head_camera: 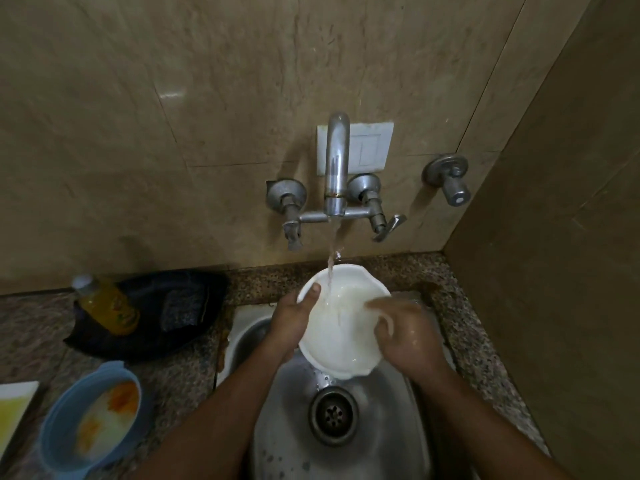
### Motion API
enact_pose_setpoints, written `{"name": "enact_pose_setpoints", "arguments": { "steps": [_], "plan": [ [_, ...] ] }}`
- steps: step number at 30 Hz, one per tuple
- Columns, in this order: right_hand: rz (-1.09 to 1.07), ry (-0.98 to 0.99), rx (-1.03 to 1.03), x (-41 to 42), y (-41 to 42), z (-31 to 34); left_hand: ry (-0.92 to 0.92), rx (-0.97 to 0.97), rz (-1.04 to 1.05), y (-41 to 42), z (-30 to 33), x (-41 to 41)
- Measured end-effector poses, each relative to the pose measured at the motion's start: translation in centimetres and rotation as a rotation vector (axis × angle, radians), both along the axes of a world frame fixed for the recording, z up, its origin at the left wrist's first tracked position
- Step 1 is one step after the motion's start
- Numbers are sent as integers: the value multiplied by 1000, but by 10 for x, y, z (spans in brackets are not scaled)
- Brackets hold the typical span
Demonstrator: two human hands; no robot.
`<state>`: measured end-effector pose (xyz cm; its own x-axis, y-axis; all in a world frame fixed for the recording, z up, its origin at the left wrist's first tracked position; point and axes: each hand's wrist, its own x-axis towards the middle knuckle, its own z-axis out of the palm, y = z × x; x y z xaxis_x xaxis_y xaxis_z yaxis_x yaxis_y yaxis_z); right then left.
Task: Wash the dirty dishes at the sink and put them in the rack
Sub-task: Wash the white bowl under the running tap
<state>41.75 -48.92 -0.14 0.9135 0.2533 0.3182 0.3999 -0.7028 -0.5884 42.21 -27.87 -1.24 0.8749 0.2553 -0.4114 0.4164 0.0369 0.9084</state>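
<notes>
A white bowl (341,344) is held tilted over the steel sink (294,427), under water running from the wall tap (335,168). My left hand (292,320) grips the bowl's left rim, thumb over the edge. My right hand (407,336) is on the bowl's right side with its fingers inside, blurred and wet. A blue bowl (90,415) with orange food residue sits on the counter at the lower left.
A dark tray (194,337) on the counter holds a yellow liquid bottle (107,304) and a scrub pad (181,308). The sink drain (333,414) lies below the bowl. A white plate edge (15,407) shows at far left. A wall stands close on the right.
</notes>
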Motion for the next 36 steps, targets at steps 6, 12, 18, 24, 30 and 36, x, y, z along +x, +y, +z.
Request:
{"name": "enact_pose_setpoints", "arguments": {
  "steps": [6,12,18,24,30,36],
  "plan": [
    [-257,497,296,9,5,-22,-93,37,-21,11,3,-8],
    [-216,461,262,15,3,-22,-151,38,-110,17,11,-13],
    [-195,111,118,-1,-4,-14,-187,103,-440,32,13,-26],
    [-123,-75,-143,-23,-2,-39,308,-777,132,35,0,-57],
    [-65,-206,-185,-45,9,-61,275,-808,375,17,10,-40],
    [42,-243,-187,-51,-1,-71,258,-752,405,11,6,-33]
  ]
}}
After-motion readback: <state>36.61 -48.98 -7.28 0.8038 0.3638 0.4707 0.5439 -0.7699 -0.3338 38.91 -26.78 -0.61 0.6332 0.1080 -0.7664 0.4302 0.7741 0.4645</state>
